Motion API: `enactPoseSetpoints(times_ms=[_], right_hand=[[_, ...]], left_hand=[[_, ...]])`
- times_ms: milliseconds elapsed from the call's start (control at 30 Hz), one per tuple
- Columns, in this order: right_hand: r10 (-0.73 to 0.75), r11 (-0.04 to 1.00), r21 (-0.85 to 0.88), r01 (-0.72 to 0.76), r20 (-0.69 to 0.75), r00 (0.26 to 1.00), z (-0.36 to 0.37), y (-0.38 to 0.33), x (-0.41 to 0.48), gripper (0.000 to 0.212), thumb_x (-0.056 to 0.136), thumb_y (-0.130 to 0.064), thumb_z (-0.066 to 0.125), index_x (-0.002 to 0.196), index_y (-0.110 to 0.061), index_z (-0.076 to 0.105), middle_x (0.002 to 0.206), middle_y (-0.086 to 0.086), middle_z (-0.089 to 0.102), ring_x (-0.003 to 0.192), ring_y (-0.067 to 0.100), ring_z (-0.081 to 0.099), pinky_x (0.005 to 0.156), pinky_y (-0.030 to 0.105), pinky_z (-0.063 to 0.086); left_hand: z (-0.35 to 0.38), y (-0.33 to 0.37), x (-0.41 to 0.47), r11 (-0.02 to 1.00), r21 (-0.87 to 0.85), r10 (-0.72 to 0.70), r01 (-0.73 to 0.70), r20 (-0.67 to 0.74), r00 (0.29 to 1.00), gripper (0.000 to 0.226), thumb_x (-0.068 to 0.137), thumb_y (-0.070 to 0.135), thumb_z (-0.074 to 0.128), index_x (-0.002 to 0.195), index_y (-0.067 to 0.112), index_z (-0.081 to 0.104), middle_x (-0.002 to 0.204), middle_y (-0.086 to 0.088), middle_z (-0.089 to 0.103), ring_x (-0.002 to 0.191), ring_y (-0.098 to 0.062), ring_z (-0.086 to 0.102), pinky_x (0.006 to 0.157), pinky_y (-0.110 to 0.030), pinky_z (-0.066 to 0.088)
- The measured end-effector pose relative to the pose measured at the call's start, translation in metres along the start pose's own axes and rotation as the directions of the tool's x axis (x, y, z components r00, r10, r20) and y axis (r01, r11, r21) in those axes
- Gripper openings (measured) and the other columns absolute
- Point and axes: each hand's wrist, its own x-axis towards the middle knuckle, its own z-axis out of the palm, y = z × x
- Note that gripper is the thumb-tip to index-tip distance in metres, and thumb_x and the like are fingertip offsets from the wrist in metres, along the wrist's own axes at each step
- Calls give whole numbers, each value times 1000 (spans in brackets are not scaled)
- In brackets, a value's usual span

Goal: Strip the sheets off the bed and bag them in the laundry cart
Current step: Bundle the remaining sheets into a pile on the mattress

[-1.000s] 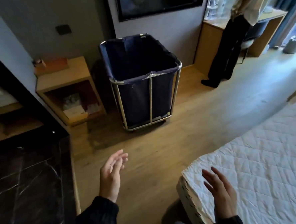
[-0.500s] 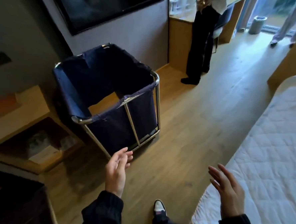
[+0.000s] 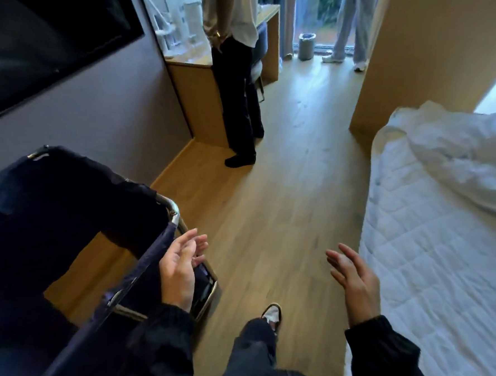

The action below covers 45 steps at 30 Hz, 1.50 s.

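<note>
— Where are the sheets (image 3: 460, 157)?
— Bunched white at the far end of the bed (image 3: 438, 278), well beyond the right hand (image 3: 354, 280), which hangs open and empty beside the bed's near edge.
— And the left hand (image 3: 177, 267)?
— Fingers spread too (nothing held), over the laundry cart (image 3: 146, 261) at its near corner.

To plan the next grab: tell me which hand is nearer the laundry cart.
Left. The left hand is at the front rim of the laundry cart, fingers open; the right hand hangs across the floor, beside the mattress.
</note>
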Motion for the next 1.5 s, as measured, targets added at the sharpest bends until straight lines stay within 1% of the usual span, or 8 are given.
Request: enactPoseSetpoints(times_ms=[167,633,933,1100,1200,1300,1400,1500], right_hand=[[-13,1000,5,14,-148,989,32,-39,100,26,98,-14,50,123,-13,56,110,7,69,109,18,63,98,39,48],[-7,996,75,48,-472,882,33,-112,376,24,98,-14,50,122,-16,57,111,7,69,108,17,64,99,38,49],[-30,994,78,81,-515,856,18,-168,596,23,98,-13,50,119,-15,58,110,7,69,110,21,61,102,43,45],[-18,988,125,95,-508,861,18,-200,699,26,99,-8,46,124,-8,54,110,12,67,105,18,63,85,21,53],[-17,992,99,81,-527,850,17,-214,764,18,98,-10,48,110,-18,59,107,8,69,107,21,63,93,33,51],[-44,991,79,111,-583,811,12,-231,829,19,97,-9,49,102,-23,61,106,8,69,105,22,62,95,38,47],[-56,989,67,131,-650,758,0,-247,888,21,98,-8,48,116,-12,58,107,10,68,102,22,62,90,30,48],[-47,986,79,150,-724,688,-13,-269,938,20,98,-9,48,112,-18,59,106,8,68,100,22,62,83,23,51]], left_hand=[[89,18,127,1000,-3,-9,9,151,988,26,85,26,50,104,17,65,101,-9,70,90,-19,66,79,-36,50],[348,30,372,997,78,-54,23,432,900,25,101,12,43,118,13,60,113,-9,67,104,-21,65,90,-38,51],[528,55,519,995,97,-34,-16,493,869,25,99,11,45,119,14,60,112,-8,68,104,-19,65,89,-39,51],[611,59,580,995,98,-31,-23,522,852,24,99,9,44,116,14,60,109,-8,69,101,-18,66,87,-37,52],[673,60,628,994,102,-36,-24,548,836,23,99,7,45,114,12,60,107,-9,69,100,-22,67,86,-38,53],[744,62,683,995,90,-29,-32,609,793,18,97,10,50,110,15,62,107,-11,69,99,-25,67,87,-41,52],[820,68,732,993,98,-25,-61,696,717,25,86,27,55,108,19,63,104,-6,71,97,-22,68,84,-38,53],[900,75,769,993,104,-44,-55,765,643,29,82,31,54,107,20,64,103,-5,72,96,-24,68,83,-38,53]])
